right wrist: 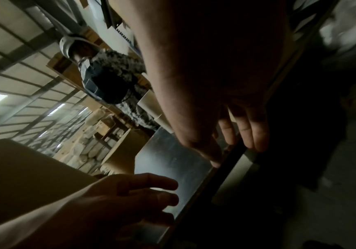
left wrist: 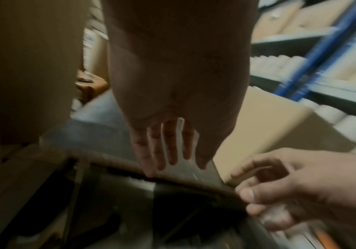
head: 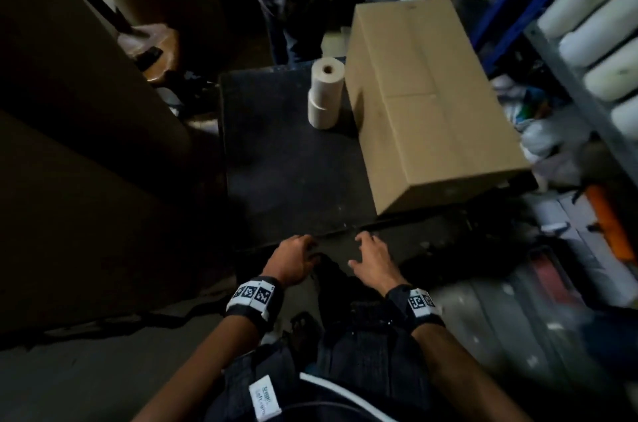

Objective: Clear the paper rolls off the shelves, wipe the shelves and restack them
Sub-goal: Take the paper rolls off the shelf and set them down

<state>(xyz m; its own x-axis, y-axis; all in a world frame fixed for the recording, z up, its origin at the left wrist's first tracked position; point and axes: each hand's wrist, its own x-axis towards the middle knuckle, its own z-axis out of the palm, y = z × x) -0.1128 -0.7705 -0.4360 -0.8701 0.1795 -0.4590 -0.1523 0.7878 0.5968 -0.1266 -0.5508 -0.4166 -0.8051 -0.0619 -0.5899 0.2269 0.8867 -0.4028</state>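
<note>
Both bare hands at the near edge of a dark, matte, speckled flat platform [head: 276, 152]

Head view: two cream cylindrical paper rolls [head: 326, 93] stacked upright on the platform, just beside a long tan cardboard box [head: 431, 100]; more pale rolls [head: 597, 41] lying on grey metal shelving with a blue upright at right. Left wrist view: left hand [left wrist: 173, 126] with fingers straight, slightly spread, tips at the platform edge, holding nothing. Right wrist view: right hand [right wrist: 226, 118] loosely extended over the same edge, gripping nothing

left hand [left wrist: 173, 128] fingers straight, cardboard box [left wrist: 268, 128] – right hand [left wrist: 296, 188]
</note>
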